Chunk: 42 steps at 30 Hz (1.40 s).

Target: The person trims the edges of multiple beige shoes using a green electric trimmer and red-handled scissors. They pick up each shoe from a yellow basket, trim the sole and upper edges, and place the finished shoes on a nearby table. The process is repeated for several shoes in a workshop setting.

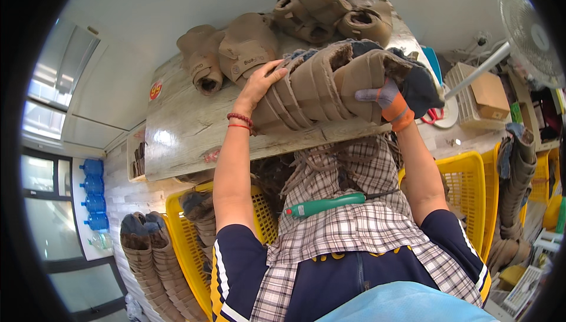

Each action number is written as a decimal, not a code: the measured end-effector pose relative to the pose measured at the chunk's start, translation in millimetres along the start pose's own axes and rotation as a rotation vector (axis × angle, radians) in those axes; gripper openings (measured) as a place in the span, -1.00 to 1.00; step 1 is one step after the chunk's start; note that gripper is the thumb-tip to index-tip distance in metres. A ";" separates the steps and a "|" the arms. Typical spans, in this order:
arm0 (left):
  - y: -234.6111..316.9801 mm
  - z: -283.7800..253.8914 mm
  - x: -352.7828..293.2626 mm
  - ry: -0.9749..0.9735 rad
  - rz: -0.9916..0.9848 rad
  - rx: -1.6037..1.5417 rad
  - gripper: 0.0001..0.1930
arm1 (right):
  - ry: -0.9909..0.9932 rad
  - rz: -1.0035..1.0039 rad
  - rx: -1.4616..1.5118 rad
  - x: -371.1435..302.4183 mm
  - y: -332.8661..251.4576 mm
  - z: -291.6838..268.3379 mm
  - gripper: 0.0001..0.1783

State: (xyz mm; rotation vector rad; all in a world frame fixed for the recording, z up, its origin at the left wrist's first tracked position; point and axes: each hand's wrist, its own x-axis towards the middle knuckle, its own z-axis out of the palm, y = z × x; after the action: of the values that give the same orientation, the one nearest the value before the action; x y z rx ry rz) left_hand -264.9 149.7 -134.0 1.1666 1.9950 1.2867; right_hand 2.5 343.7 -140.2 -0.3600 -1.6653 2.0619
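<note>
A long nested stack of brown fleece-lined shoe uppers (312, 89) lies across the near edge of the table, tilted up toward the right. My left hand (262, 83), bare with red bracelets at the wrist, holds the stack's left part from above. On the right end, my right hand (386, 104) wears a grey and orange glove and grips the last upper, thumb on the outside. Dark blue lining (421, 89) shows at that end. In my lap, on a plaid apron (348, 228), rests a green handheld tool (327, 205) with a dark cord; neither hand touches it.
More rolled brown uppers (250, 45) sit along the back of the table (177, 121). Yellow baskets (188, 245) stand at both sides of me, with tall upper stacks (156, 263) at the left. A fan (527, 24) and a cardboard box (489, 95) are at the right.
</note>
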 end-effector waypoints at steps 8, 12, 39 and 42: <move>53.0 -3.4 -17.3 0.029 0.085 0.238 -0.24 | -0.044 0.353 -0.186 -8.2 -36.2 -6.0 -0.41; 99.9 38.8 -11.7 0.193 0.495 0.783 -0.31 | 0.071 0.041 -0.184 -28.7 -21.9 -14.2 -0.47; 104.7 72.3 24.4 -0.372 0.188 0.554 -0.22 | -0.041 0.084 -0.260 21.7 -28.1 -33.6 -0.53; 104.2 77.0 19.7 -0.325 0.154 0.564 -0.22 | 0.033 -0.044 -0.371 11.8 -24.5 -16.7 -0.54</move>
State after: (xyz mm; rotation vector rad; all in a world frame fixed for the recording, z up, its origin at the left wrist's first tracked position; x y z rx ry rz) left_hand -175.3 223.3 -72.9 1.6883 2.1016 0.5419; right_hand 5.0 367.7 -119.3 -0.4690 -2.0162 1.7004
